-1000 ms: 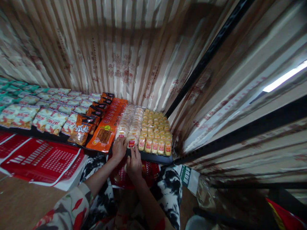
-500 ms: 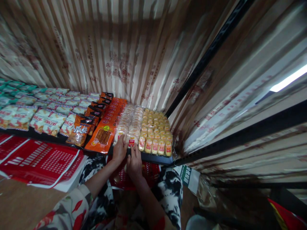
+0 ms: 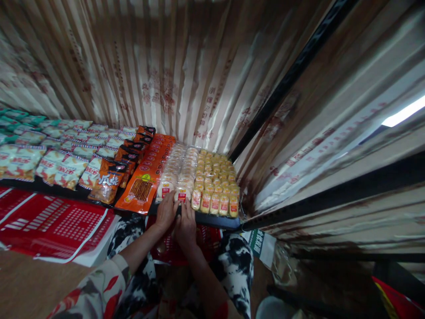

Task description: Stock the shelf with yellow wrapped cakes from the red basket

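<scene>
My left hand (image 3: pixel 166 210) rests at the shelf's front edge, its fingers stretched out against the lower part of the front round white packets. Close beside it, my right hand (image 3: pixel 186 227) reaches up with straight fingers, the tips touching the bottom of a white packet with a red label (image 3: pixel 182 194). A second white packet (image 3: pixel 165 189) stands just left of that one. Behind both run two rows of similar wrapped white packets (image 3: pixel 189 162). Neither hand is wrapped round anything; the undersides of the fingers are hidden.
Yellow wrapped packets (image 3: pixel 215 203) stand in rows to the right. Leftward lie an orange bag of sticks (image 3: pixel 141 190), brown snack bags (image 3: pixel 108 180) and pale bags (image 3: pixel 71 168). A black metal post (image 3: pixel 262 119) and draped sheeting (image 3: pixel 159 88) border the shelf. A red printed sheet (image 3: pixel 56 226) hangs below.
My left hand has slid slightly down, so the left white packet's red label shows more fully. My right hand stays almost in place. The view has shifted a little.
</scene>
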Available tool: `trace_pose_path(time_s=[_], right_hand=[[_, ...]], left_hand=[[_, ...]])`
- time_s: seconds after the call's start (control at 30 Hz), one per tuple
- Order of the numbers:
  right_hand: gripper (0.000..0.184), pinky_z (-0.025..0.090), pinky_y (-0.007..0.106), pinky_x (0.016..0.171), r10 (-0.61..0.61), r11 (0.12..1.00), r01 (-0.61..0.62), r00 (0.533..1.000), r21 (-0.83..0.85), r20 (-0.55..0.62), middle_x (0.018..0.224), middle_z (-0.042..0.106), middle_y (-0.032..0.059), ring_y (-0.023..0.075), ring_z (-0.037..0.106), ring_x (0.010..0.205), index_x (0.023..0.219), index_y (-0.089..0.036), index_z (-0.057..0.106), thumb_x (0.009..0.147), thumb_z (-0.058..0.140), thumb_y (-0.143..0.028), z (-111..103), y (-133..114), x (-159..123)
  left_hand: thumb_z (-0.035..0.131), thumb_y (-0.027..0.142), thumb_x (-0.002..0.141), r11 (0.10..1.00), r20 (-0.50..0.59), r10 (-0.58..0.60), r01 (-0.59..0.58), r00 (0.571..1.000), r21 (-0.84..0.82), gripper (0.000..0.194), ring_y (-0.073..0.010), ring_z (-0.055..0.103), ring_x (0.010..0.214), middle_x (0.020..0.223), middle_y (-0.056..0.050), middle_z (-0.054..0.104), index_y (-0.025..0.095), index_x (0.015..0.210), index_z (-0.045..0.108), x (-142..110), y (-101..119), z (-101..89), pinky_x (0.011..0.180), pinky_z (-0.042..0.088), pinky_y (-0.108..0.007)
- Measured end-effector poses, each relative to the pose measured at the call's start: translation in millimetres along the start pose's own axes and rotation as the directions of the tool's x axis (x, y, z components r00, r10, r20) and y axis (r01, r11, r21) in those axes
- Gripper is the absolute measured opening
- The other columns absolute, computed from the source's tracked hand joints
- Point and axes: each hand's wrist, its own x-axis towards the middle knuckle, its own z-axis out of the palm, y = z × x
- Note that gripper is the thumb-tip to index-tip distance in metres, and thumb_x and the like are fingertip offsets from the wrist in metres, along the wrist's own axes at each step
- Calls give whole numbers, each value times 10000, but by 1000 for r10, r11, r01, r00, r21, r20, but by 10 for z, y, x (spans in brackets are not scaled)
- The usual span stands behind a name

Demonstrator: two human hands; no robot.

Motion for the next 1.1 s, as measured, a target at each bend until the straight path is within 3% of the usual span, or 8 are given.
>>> trace_pose_path(time_s=[0.27,0.73,0.97,1.1], right_hand=[[469,373,461,1008,-1,1000,1,1000,-19,-3,1417,344,225,261,254,1353,1320,-10,423,902,274,-160,29,12,-5],[436,375,460,1002,-42,997,42,999,68,-5,1352,435,215,241,365,1291,1266,-45,481,913,263,-179,1,14,-91],[363,426,399,936,-30,986,29,1000,161,8,1148,590,135,209,510,1099,1115,-134,585,925,292,-232,-87,-31,-221],[318,449,368,875,-54,980,35,995,197,89,1003,632,99,202,552,972,1005,-169,624,905,325,-214,-57,-15,-405]], left_hand=[[492,247,875,1000,-41,8,-8,999,0,334,-207,591,1030,1108,-110,618,145,1193,484,-8,-52,91,879,487,-341],[409,224,909,987,-82,160,-158,984,28,233,-183,565,991,1006,-68,611,181,1081,560,-164,-108,61,881,479,-320],[367,127,878,980,-89,197,-199,976,-17,292,-181,526,992,1029,-82,583,164,1063,590,-528,-167,-14,878,469,-330],[399,158,875,982,3,189,-188,982,-27,243,-177,532,921,960,-78,592,170,969,623,-800,-220,-98,818,479,-311]])
